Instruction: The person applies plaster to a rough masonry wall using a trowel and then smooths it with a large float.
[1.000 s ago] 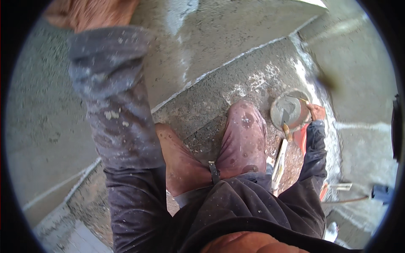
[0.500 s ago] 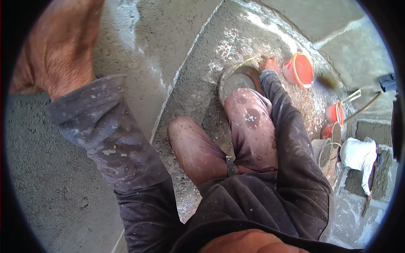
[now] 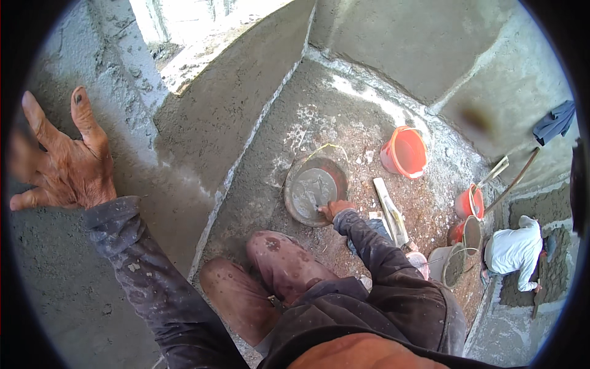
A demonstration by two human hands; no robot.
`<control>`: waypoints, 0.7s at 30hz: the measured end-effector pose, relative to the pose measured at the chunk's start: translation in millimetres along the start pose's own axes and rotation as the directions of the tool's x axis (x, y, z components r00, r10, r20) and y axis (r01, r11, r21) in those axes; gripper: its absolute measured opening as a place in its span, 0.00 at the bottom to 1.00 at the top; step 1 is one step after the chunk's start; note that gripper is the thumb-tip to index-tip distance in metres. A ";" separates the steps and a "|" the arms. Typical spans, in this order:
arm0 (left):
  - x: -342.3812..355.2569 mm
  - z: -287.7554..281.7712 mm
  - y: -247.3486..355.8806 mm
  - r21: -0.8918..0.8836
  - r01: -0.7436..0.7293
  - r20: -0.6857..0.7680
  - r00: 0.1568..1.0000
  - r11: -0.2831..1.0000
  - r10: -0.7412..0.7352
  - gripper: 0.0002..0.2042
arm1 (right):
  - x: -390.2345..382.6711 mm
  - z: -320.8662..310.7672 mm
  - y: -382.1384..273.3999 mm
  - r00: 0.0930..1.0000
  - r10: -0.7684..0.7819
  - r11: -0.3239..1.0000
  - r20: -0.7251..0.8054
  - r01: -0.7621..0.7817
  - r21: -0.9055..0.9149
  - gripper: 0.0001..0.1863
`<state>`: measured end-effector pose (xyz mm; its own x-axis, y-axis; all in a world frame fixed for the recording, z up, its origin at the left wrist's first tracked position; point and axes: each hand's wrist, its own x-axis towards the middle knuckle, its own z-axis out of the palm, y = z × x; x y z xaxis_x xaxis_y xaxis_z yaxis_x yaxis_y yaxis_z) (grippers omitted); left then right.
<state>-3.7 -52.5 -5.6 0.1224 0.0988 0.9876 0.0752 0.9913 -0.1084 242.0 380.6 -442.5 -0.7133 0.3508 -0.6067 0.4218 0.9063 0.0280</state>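
My left hand point(image 3: 70, 150) is raised at the far left, its fingers spread in front of the grey plastered wall. No tool shows in it; whether the palm touches the wall I cannot tell. Down by my knees, my right hand point(image 3: 336, 210) is closed over the near right rim of a round, mortar-crusted bucket point(image 3: 291, 195). Its fingertips reach inside the rim. Wet grey mortar point(image 3: 314, 187) lies in the bucket, and a thin yellowish wire handle point(image 3: 330, 146) rests along its far side.
An orange bucket point(image 3: 404, 154) stands beyond the mortar bucket. Pale wooden boards point(image 3: 391, 212) lie on the rubble-strewn floor. More buckets point(image 3: 468, 202) and a long pole point(image 3: 511, 179) stand right. A person in white point(image 3: 514, 249) bends over at the far right.
My right hand has moved from the bucket's far-side handle to its near right rim. The left hand has shifted away from me, its fingers now visible. My view has swung, showing more wall.
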 end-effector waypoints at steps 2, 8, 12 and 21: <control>0.8 -5.9 8.2 0.021 0.043 0.046 0.998 0.999 -0.044 0.39 | 14.3 -18.1 4.9 0.961 -0.247 0.969 0.124 0.247 0.013 0.29; 9.4 -22.7 34.4 0.676 -0.130 0.359 0.918 0.725 -0.170 0.40 | 18.3 -74.5 44.1 0.991 -0.127 0.909 -0.041 0.099 -0.405 0.19; 8.7 -13.8 25.8 -0.112 0.052 0.046 0.998 0.992 -0.047 0.42 | 6.9 -56.5 38.3 0.977 -0.072 0.989 -0.199 0.043 -0.142 0.15; 2.3 -23.8 21.0 -0.169 0.009 0.215 0.976 0.986 0.028 0.50 | -1.8 -9.1 2.6 0.869 0.171 0.985 -0.464 -0.148 0.085 0.15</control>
<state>21.7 -33.5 -8.3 -0.0911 0.1425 0.9856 0.2427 0.9630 -0.1168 239.3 384.5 -434.1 -0.8076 0.5692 -0.1544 0.5690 0.8208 0.0499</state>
